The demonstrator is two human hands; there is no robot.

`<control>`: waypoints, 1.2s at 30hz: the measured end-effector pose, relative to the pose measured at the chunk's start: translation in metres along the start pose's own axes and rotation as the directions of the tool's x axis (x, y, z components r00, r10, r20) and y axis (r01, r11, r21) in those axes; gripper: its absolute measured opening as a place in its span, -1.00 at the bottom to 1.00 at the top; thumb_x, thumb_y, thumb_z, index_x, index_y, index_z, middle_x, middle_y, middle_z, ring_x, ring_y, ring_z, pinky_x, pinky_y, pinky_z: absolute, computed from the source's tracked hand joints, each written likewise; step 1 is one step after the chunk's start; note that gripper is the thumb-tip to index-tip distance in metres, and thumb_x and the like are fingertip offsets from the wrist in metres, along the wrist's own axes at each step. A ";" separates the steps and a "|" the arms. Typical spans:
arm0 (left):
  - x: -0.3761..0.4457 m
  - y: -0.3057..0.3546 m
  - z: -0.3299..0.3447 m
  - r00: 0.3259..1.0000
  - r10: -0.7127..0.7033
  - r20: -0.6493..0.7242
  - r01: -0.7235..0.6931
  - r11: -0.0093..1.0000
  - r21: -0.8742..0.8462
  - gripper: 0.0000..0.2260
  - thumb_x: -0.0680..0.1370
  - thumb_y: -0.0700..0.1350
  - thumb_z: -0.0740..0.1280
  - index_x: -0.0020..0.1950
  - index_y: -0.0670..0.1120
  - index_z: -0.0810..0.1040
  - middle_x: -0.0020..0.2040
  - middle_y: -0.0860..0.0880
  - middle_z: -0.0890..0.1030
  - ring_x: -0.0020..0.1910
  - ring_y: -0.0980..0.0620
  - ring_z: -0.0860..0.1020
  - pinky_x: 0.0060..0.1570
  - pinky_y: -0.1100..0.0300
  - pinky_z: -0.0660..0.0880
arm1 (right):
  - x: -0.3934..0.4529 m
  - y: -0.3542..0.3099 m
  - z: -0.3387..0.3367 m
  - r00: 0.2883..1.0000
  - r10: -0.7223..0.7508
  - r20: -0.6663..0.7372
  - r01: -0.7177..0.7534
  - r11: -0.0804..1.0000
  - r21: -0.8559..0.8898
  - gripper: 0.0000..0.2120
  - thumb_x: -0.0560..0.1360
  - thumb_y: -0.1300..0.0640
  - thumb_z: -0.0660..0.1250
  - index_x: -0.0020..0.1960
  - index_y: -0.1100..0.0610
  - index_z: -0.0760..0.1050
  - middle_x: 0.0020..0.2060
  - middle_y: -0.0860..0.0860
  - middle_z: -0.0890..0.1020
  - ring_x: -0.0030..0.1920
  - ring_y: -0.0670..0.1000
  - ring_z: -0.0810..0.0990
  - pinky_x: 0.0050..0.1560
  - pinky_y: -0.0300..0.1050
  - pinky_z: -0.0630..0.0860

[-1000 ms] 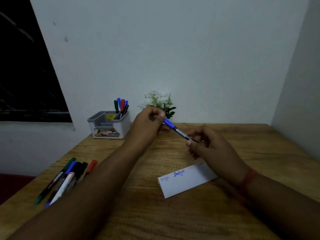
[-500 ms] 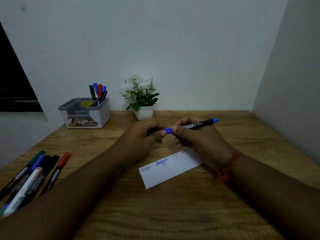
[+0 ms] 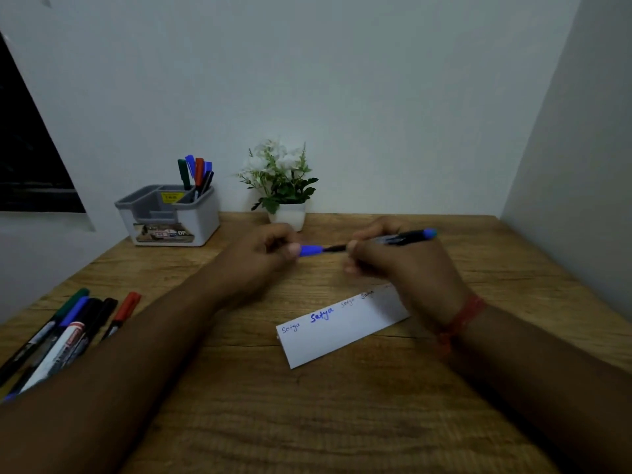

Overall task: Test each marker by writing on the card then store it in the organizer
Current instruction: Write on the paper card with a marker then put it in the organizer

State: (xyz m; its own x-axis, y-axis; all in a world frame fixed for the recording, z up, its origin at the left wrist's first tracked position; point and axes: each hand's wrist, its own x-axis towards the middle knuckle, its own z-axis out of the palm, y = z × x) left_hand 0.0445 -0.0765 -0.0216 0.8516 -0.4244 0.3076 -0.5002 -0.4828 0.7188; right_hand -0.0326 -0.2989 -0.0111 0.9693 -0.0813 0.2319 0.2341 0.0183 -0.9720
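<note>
A black marker with a blue end [image 3: 403, 238] lies level in my right hand [image 3: 396, 265], above the table. My left hand [image 3: 263, 254] pinches its blue cap [image 3: 310, 250], which sits pulled a little off the marker's tip. Below my hands a white card [image 3: 342, 333] lies on the wood, with several written words along its top edge. The grey and white organizer [image 3: 171, 217] stands at the back left and holds several markers [image 3: 195, 174] upright in its rear slot. More markers [image 3: 75, 323] lie in a loose row at the table's left edge.
A small potted plant [image 3: 284, 186] with white flowers stands against the back wall, right of the organizer. A wall closes off the table's right side. A dark window is at the far left. A red band circles my right wrist [image 3: 461, 319].
The marker has turned from slanting down to level. The blue cap has slid out from the marker body between my hands. The view has shifted down and closer.
</note>
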 end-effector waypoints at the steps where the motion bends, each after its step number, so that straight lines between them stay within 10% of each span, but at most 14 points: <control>1: 0.000 -0.005 -0.007 0.995 -0.065 -0.076 0.062 0.997 -0.039 -0.86 0.64 -0.10 0.26 -0.08 0.01 0.57 -0.09 0.02 0.60 -0.08 0.04 0.55 -0.13 0.16 0.44 | 0.004 -0.003 -0.008 0.999 -0.019 -0.047 0.020 0.999 0.031 -0.92 0.50 0.37 0.42 -0.14 0.24 0.61 -0.24 0.17 0.72 -0.19 0.13 0.75 -0.07 -0.03 0.71; 5: 0.003 -0.011 -0.008 0.956 -0.117 -0.269 0.108 0.993 -0.047 -0.90 0.63 -0.09 0.28 -0.03 0.01 0.58 -0.09 -0.03 0.60 -0.07 -0.06 0.57 -0.07 0.00 0.52 | 0.015 -0.006 -0.028 0.994 -0.009 -0.108 0.020 0.994 0.105 -0.93 0.54 0.39 0.38 -0.12 0.30 0.57 -0.26 0.17 0.66 -0.22 0.10 0.71 -0.14 -0.05 0.69; 19: 0.010 -0.012 0.027 0.997 0.028 0.068 -0.050 0.938 0.343 -0.78 0.53 0.10 0.41 0.13 0.09 0.55 0.08 0.16 0.55 0.10 0.17 0.48 0.04 0.21 0.47 | 0.019 0.013 -0.022 0.993 0.030 -0.115 -0.038 0.997 -0.072 -0.95 0.57 0.32 0.36 0.00 0.32 0.58 -0.16 0.18 0.66 -0.18 0.08 0.71 -0.03 0.03 0.70; 28: 0.004 -0.004 0.025 0.974 0.022 0.227 -0.127 0.878 0.461 -0.28 0.39 0.49 0.00 0.54 0.34 0.08 0.61 0.20 0.02 0.58 0.08 -0.08 0.53 -0.17 -0.09 | 0.028 -0.014 -0.042 0.980 -0.009 -0.199 0.028 0.995 0.093 -0.91 0.57 0.38 0.31 -0.06 0.29 0.57 -0.08 0.22 0.66 -0.05 0.12 0.71 0.08 0.00 0.67; 36: 0.009 -0.006 0.036 0.958 0.027 0.286 -0.191 0.804 0.564 -0.22 0.37 0.53 -0.14 0.56 0.33 -0.15 0.58 0.24 -0.28 0.55 0.09 -0.33 0.48 -0.21 -0.28 | -0.005 0.000 -0.066 0.995 0.007 -0.099 -0.056 0.862 -0.504 -0.93 0.46 0.34 0.43 -0.08 0.25 0.57 -0.17 0.15 0.71 -0.19 0.05 0.70 -0.03 -0.02 0.62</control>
State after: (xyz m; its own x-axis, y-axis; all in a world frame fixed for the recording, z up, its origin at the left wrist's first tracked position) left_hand 0.0501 -0.1049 -0.0459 0.7577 -0.6384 0.1354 -0.6526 -0.7390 0.1674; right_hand -0.0426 -0.3638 -0.0148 0.9588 -0.1794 0.2204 0.1096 -0.4822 -0.8692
